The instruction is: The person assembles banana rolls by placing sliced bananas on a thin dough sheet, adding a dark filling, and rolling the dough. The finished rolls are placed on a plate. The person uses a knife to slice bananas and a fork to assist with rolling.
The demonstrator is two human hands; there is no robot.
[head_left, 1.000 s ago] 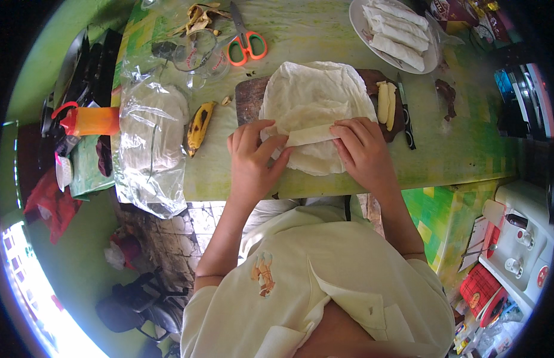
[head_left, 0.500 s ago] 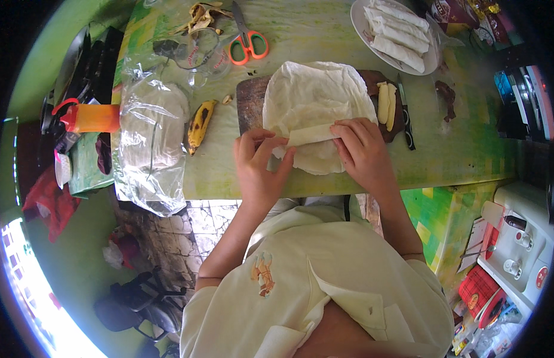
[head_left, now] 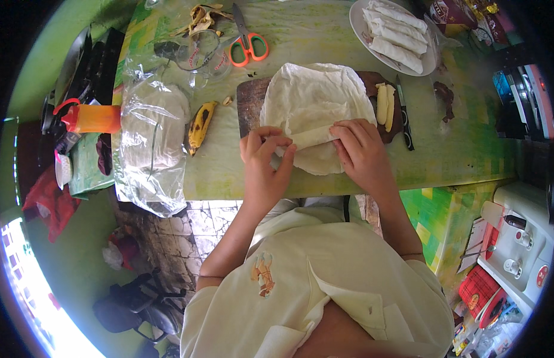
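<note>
A thin, round, pale spring roll wrapper (head_left: 316,95) lies spread on a dark wooden cutting board (head_left: 251,104). Its near part is folded over into a slim roll (head_left: 316,137); whatever is inside is hidden. My left hand (head_left: 268,158) pinches the wrapper at the roll's left end, thumb and forefinger close together. At the other end, my right hand (head_left: 363,146) has its fingers curled over the roll, with the thumb below. Peeled banana strips (head_left: 385,107) lie on the board's right part, beside a black-handled knife (head_left: 406,122).
Left of the board are an unpeeled spotted banana (head_left: 200,128) and stacked wrappers under clear plastic (head_left: 151,128). Orange-handled scissors (head_left: 248,45) and banana peels (head_left: 202,19) lie at the back. A plate (head_left: 359,33) of finished rolls (head_left: 399,36) stands at the far right.
My left hand has shifted slightly right, its fingers drawing closer together at the roll's left end. The wrapper's left edge has moved a little; my right hand stays nearly still.
</note>
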